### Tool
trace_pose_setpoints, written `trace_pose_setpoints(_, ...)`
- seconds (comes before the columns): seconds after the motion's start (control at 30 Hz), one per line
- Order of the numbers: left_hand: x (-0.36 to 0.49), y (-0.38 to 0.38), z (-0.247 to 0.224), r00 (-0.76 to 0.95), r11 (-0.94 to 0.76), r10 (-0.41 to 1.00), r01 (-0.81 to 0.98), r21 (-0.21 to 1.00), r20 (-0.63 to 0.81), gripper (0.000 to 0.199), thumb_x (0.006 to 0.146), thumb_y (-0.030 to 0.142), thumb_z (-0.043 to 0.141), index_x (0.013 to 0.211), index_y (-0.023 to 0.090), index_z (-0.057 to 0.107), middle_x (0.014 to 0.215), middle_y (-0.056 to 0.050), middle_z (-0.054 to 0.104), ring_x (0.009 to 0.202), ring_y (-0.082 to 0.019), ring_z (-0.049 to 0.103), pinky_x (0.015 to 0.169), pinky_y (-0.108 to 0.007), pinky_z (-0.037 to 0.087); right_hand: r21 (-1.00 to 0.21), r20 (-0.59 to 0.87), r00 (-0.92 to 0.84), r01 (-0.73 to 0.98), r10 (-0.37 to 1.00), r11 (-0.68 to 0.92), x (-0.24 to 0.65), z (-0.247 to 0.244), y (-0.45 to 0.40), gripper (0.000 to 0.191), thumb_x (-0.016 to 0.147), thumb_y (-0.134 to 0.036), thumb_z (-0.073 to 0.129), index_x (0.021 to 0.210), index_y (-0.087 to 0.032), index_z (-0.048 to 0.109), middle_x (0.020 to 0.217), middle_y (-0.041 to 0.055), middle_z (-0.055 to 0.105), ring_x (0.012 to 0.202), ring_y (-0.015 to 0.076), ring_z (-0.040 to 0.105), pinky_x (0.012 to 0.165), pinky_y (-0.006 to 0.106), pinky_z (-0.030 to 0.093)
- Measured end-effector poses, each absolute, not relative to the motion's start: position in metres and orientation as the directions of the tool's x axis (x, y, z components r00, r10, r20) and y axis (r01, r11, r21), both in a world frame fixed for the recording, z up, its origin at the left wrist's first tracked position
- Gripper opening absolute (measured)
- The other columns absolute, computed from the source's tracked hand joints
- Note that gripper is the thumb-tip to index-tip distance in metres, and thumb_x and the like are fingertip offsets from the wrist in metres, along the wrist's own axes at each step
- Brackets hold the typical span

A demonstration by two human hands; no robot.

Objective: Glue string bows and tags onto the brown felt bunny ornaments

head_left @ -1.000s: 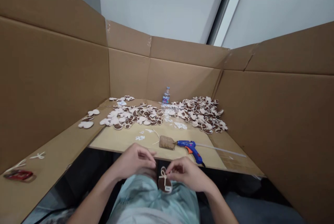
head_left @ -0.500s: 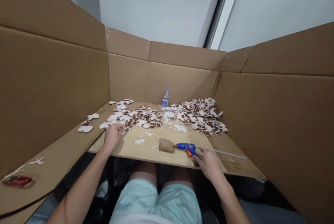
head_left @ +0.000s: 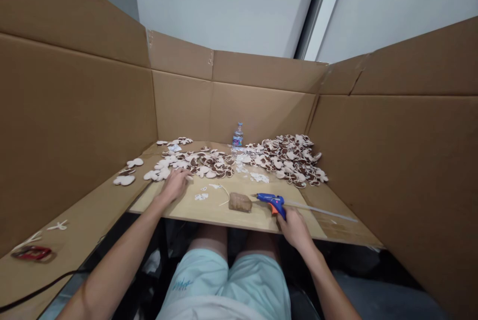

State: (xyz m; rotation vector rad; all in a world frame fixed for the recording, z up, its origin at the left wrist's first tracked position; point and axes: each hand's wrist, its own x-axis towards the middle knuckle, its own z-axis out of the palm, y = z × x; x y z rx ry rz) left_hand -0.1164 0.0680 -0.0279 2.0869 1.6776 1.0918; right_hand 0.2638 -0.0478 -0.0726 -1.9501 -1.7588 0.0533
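Observation:
My right hand is wrapped round the handle of a blue glue gun with an orange trigger; a long clear glue stick trails from its back. The gun's nozzle points left, just above the right end of a brown block on the board. My left hand is at the near edge of the left pile of brown and white felt pieces, its fingers bent together by a small pale piece; what they grip is too small to make out. Small white cut-outs and a pale cord lie between my hands.
A larger pile of felt pieces lies at the back right. A clear bottle stands at the back. Cardboard walls enclose the table. At the left are loose felt pieces, red-handled snips and a black cable.
My right hand has closed round the glue gun's handle, and the nozzle is lifted off the brown block. My left hand has moved right along the pile's near edge.

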Motion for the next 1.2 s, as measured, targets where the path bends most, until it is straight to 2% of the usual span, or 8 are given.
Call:
trace_pose_setpoints(0.1,-0.104,0.056,-0.024,0.011,-0.333,0.907,0.630,0.702,0.420,0.025,0.071,0.015,0.049,0.083,0.015,0.071,0.114,-0.011,0.066,0.113,-0.028,0.056,0.100,-0.037,0.041,-0.435,0.321,0.164,0.901,0.933,-0.009,0.264,-0.072,-0.046,0.032,0.082,-0.019,0.043,0.102,-0.012,0.067,0.097,0.0151,0.070,0.096,0.0268,0.066,0.084,0.035,0.050)
trace_pose_setpoints(0.27,-0.075,0.021,-0.021,-0.009,-0.343,0.926,0.395,0.852,0.377,0.026,0.080,0.030,0.050,0.082,0.014,0.071,0.090,-0.009,0.074,0.090,-0.024,0.067,0.084,-0.033,0.051,-0.511,0.360,0.166,0.858,0.918,0.046,0.260,-0.072,-0.047,0.039,0.082,-0.024,0.039,0.110,-0.010,0.061,0.097,0.0145,0.069,0.094,0.0259,0.066,0.083,0.035,0.051)
trace_pose_setpoints(0.37,-0.058,-0.003,-0.019,0.006,-0.341,0.935,0.281,0.897,0.354,0.025,0.076,0.038,0.063,0.083,0.015,0.071,0.088,-0.009,0.075,0.083,-0.023,0.068,0.076,-0.031,0.053,-0.555,0.380,0.165,0.828,0.910,0.081,0.255,-0.071,-0.049,0.044,0.086,-0.028,0.034,0.119,-0.009,0.057,0.096,0.0145,0.071,0.089,0.0253,0.068,0.079,0.035,0.053)
trace_pose_setpoints(0.53,-0.039,-0.035,-0.010,0.106,-0.330,0.942,0.101,0.939,0.320,0.031,0.069,0.033,0.074,0.095,0.016,0.071,0.108,-0.010,0.073,0.099,-0.024,0.066,0.085,-0.032,0.052,-0.591,0.440,0.172,0.794,0.882,0.140,0.246,-0.061,-0.056,0.047,0.087,-0.032,0.035,0.123,-0.010,0.055,0.113,0.0163,0.068,0.102,0.0273,0.065,0.088,0.039,0.050)
trace_pose_setpoints(0.67,-0.031,-0.053,-0.003,0.129,-0.228,0.965,-0.030,0.973,0.230,0.052,0.068,0.027,0.077,0.117,0.018,0.060,0.099,-0.007,0.074,0.096,-0.022,0.067,0.083,-0.032,0.051,-0.645,0.479,0.143,0.727,0.866,0.237,0.236,-0.045,-0.070,0.050,0.085,-0.045,0.049,0.120,-0.011,0.059,0.108,0.0149,0.070,0.097,0.0287,0.065,0.086,0.039,0.050)
trace_pose_setpoints(0.77,-0.026,-0.062,0.000,0.166,-0.157,0.970,-0.134,0.979,0.178,0.050,0.074,0.025,0.073,0.119,0.021,0.050,0.090,-0.003,0.074,0.084,-0.018,0.069,0.077,-0.028,0.051,-0.647,0.530,0.136,0.703,0.837,0.296,0.226,-0.037,-0.082,0.053,0.085,-0.050,0.054,0.119,-0.010,0.059,0.105,0.0154,0.070,0.092,0.0281,0.066,0.083,0.038,0.051)
trace_pose_setpoints(0.9,-0.023,-0.071,0.003,0.194,-0.138,0.966,-0.162,0.977,0.168,0.037,0.077,0.024,0.070,0.109,0.020,0.052,0.087,-0.003,0.074,0.080,-0.016,0.070,0.075,-0.026,0.050,-0.599,0.613,0.100,0.706,0.783,0.379,0.216,-0.033,-0.095,0.049,0.086,-0.047,0.056,0.119,-0.010,0.059,0.103,0.0148,0.069,0.090,0.0256,0.066,0.079,0.035,0.053)
trace_pose_setpoints(1.2,-0.020,-0.077,0.008,0.147,-0.178,0.969,-0.149,0.973,0.200,0.039,0.076,0.024,0.073,0.110,0.020,0.054,0.083,-0.002,0.074,0.081,-0.017,0.071,0.076,-0.025,0.051,-0.510,0.693,0.045,0.737,0.719,0.445,0.210,-0.032,-0.102,0.041,0.088,-0.040,0.058,0.117,-0.010,0.060,0.090,0.0105,0.066,0.077,0.0207,0.064,0.070,0.031,0.054)
